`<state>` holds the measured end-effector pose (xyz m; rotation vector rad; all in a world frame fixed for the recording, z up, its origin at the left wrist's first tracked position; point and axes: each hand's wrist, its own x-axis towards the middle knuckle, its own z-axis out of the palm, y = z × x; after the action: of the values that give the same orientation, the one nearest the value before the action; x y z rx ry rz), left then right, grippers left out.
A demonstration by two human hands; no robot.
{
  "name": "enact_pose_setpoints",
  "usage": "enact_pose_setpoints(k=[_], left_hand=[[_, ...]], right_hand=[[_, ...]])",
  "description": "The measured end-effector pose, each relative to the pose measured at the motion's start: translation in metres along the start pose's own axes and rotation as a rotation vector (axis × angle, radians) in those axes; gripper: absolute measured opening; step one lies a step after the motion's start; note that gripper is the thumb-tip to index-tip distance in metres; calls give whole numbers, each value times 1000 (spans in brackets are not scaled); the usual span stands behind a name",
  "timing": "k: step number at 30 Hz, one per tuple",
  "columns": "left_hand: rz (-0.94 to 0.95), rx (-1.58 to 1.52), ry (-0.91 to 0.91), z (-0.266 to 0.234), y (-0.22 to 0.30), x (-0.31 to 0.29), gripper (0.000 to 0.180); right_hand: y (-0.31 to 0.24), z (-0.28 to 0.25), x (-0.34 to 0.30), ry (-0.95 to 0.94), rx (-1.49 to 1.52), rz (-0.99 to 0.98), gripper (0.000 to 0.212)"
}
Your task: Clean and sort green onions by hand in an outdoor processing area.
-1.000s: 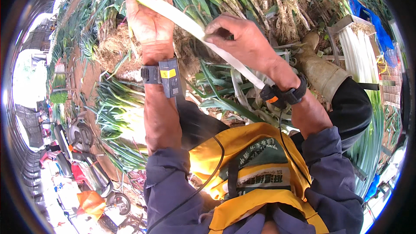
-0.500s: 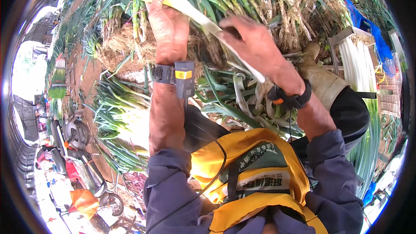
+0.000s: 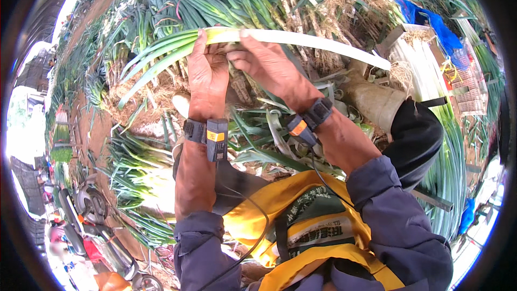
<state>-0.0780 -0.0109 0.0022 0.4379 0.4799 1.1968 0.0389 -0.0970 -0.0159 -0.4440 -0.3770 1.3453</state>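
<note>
A long green onion (image 3: 318,41) lies almost level in front of me. Its green leaves point left and its white shank runs right, down to the root end. My left hand (image 3: 209,75) grips it where the leaves begin, thumb up along the near side. Close beside that, my right hand (image 3: 269,70) pinches the pale green stretch with bent fingers; the fingertips are partly hidden. Behind both hands stands a mass of rooty green onions (image 3: 215,5). Loose stripped leaves (image 3: 274,134) lie below my wrists.
At the right, a bundle of white-stemmed green onions (image 3: 449,129) rests in a frame near a blue sheet (image 3: 425,13) and a plastic crate (image 3: 468,83). More onions (image 3: 142,170) lie on the left. My boot (image 3: 371,99) stands right of the leaves. Motorbikes (image 3: 94,221) are parked far left.
The green onion has swung from a steep slant to nearly level, lower in view. My right hand has moved left along it, from the white shank to beside my left hand.
</note>
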Motion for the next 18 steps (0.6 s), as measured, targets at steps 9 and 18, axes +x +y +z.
enact_pose_setpoints(k=[9, 18], left_hand=[[169, 260, -68, 8, -9, 1, 27], [236, 297, 26, 11, 23, 1, 41]], right_hand=[[6, -15, -4, -67, 77, 62, 14], [29, -147, -113, -373, -1911, 398, 21]])
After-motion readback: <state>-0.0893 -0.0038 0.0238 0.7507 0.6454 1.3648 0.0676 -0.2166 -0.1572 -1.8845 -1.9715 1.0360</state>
